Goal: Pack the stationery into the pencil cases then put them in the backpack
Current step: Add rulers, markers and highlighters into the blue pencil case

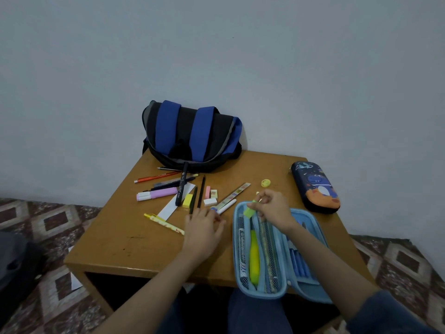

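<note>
An open light-blue pencil case (284, 291) lies at the table's front right, holding a yellow pen and several other pens. My right hand (274, 208) hovers over its far end and pinches a small green eraser (249, 212). My left hand (204, 227) rests on the table beside the case, fingers near a white pen (226, 205) and a ruler (234, 192). A closed dark-blue pencil case (315, 186) sits at the right edge. The black and blue backpack (190, 136) stands at the back against the wall.
Loose stationery is spread over the wooden table (134, 242): a pink highlighter (156, 194), black marker (181, 184), orange pencil (156, 177), black pencils (201, 192), erasers (210, 201), a yellow sharpener (265, 182), a yellow patterned pen (166, 222) and white paper. Patterned floor surrounds it.
</note>
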`<state>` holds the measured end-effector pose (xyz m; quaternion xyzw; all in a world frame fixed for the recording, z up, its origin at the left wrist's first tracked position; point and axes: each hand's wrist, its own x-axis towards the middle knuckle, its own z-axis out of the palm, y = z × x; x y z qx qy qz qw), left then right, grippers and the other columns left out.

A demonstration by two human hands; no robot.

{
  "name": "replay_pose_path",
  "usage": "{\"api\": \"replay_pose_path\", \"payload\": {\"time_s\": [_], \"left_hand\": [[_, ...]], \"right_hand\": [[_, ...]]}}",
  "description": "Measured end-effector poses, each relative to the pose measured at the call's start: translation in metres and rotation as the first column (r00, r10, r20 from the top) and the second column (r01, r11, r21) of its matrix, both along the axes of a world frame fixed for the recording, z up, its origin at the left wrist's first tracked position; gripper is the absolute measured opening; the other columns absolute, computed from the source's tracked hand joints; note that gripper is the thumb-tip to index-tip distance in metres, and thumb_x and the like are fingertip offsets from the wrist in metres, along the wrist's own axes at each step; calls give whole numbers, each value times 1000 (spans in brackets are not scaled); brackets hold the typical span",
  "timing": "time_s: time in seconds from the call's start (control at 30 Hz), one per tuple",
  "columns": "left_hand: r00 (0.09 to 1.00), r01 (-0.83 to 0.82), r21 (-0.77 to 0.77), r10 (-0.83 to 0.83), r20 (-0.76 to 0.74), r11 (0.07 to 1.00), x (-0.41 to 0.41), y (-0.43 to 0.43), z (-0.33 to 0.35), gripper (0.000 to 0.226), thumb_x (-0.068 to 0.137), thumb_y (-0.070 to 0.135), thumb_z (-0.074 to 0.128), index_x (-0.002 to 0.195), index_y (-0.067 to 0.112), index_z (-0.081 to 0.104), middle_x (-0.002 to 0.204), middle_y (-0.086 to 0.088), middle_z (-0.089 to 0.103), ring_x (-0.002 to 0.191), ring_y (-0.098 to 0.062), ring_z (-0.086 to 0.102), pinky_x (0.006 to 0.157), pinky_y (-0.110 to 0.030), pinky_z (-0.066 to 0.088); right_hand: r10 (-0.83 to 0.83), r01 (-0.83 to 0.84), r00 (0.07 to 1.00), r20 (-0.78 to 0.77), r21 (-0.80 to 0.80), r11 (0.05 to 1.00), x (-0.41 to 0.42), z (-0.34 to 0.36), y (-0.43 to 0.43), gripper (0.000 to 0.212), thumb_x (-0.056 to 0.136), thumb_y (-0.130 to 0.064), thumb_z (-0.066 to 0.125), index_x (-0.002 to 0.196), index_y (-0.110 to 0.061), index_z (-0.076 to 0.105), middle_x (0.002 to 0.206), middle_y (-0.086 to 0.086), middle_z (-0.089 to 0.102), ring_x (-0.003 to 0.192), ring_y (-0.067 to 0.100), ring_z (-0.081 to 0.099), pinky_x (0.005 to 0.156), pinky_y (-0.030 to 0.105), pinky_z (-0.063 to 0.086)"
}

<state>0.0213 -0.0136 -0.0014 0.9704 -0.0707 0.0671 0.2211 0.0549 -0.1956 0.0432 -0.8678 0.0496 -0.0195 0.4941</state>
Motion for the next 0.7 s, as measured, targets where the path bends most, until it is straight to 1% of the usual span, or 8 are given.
{"api": "replay_pose_path", "payload": {"time_s": [0.13, 0.23, 0.3, 0.37, 0.5, 0.6, 0.67, 0.7], "left_hand": [[984, 145, 70, -136, -115, 987, 1, -38, 10, 41, 89, 57, 44, 96, 20, 61, 115, 2, 55, 118, -17, 42, 105, -39, 28], [974, 155, 117, -131, -186, 981, -3, -49, 8, 48, 83, 61, 50, 101, 18, 59, 115, -2, 55, 116, -21, 43, 104, -43, 28], [978, 135, 107, -116, -172, 985, -4, -49, 7, 43, 83, 56, 52, 102, 18, 58, 113, -1, 55, 113, -20, 46, 104, -42, 29], [982, 123, 84, -109, -152, 989, -5, -49, 8, 32, 85, 45, 52, 99, 17, 59, 109, 0, 56, 109, -19, 49, 102, -40, 29], [990, 71, -69, -78, -116, 995, -6, -46, 9, 15, 89, 31, 50, 86, 20, 60, 87, 5, 58, 94, -15, 55, 97, -36, 32], [986, 25, -211, -59, -154, 977, -5, -42, 4, 15, 90, 28, 53, 87, 19, 66, 78, 4, 61, 81, -14, 59, 87, -34, 45], [983, 20, -261, -67, -172, 965, -5, -41, 1, 13, 90, 26, 55, 82, 20, 64, 78, 4, 63, 73, -12, 59, 76, -29, 49], [981, 13, -277, -65, -181, 961, -5, -41, 1, 13, 90, 25, 55, 80, 20, 62, 76, 4, 62, 69, -11, 57, 69, -25, 47]], "right_hand": [[-11, 11, 1000, 3, -24, 1000, 0, 0, -6, 24, 73, -11, 79, 68, -9, 55, 51, 6, 53, 29, 1, 46, 35, 16, 38], [0, 0, 1000, 1, -99, 995, 2, -2, -10, 25, 72, -14, 80, 67, -11, 56, 51, 4, 54, 30, 1, 46, 36, 15, 37], [10, -12, 1000, -11, -125, 992, 4, -4, -12, 25, 73, -15, 80, 66, -13, 56, 51, 4, 54, 33, 2, 46, 38, 18, 39], [15, -20, 999, -32, -154, 988, 5, -5, -12, 23, 74, -16, 79, 66, -13, 57, 53, 4, 54, 40, 9, 46, 42, 21, 40], [39, -51, 997, -59, -203, 978, 7, -6, -9, 18, 79, -16, 74, 69, -10, 61, 60, 1, 54, 48, 13, 48, 45, 19, 42], [61, -80, 995, -82, -242, 967, 11, -5, -6, 18, 83, -13, 70, 68, -12, 59, 62, 1, 55, 48, 14, 49, 48, 22, 44], [82, -111, 991, -110, -286, 952, 13, -6, -4, 13, 84, -11, 68, 71, -10, 63, 69, 3, 60, 45, 8, 50, 43, 15, 43], [93, -127, 988, -122, -309, 943, 14, -7, -3, 10, 84, -9, 67, 75, -7, 67, 75, 6, 64, 42, 4, 51, 41, 10, 41]]}}
